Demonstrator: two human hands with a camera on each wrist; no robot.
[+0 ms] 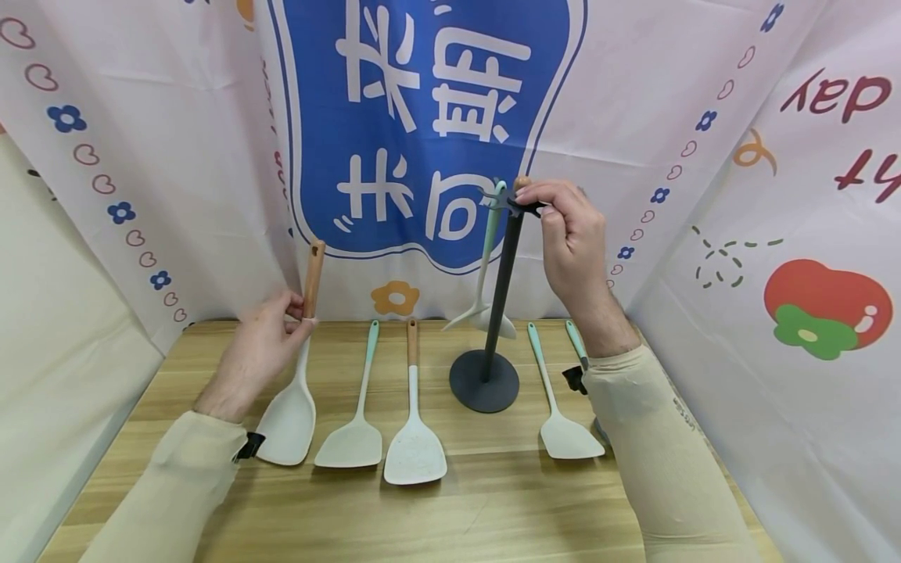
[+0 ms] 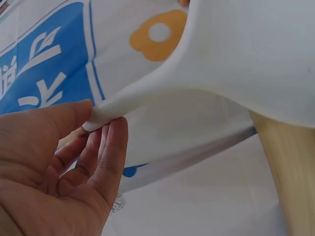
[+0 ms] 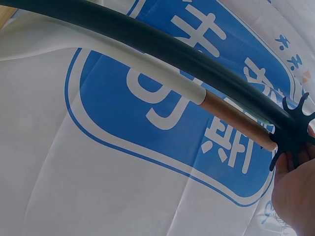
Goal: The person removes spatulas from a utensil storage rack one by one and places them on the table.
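My left hand (image 1: 260, 344) pinches a white spatula (image 1: 288, 422) with a wooden handle, where handle and neck meet. The handle points up and the blade is lowest, near the table's left side. In the left wrist view, thumb and fingertips grip the spatula's neck (image 2: 125, 101). My right hand (image 1: 573, 238) pinches the hooks at the top of a dark utensil stand (image 1: 501, 289). On the stand hang a mint-handled utensil (image 1: 492, 227) and a wooden-handled one, whose wooden handle (image 3: 238, 118) shows in the right wrist view.
On the wooden table (image 1: 479, 508) lie a mint-handled spatula (image 1: 352, 442), a wooden-handled spatula (image 1: 415, 453) and, right of the stand, another mint-handled spatula (image 1: 566, 434). A further mint-handled utensil (image 1: 576, 338) is mostly behind my right arm. Printed cloth (image 1: 598, 94) hangs behind.
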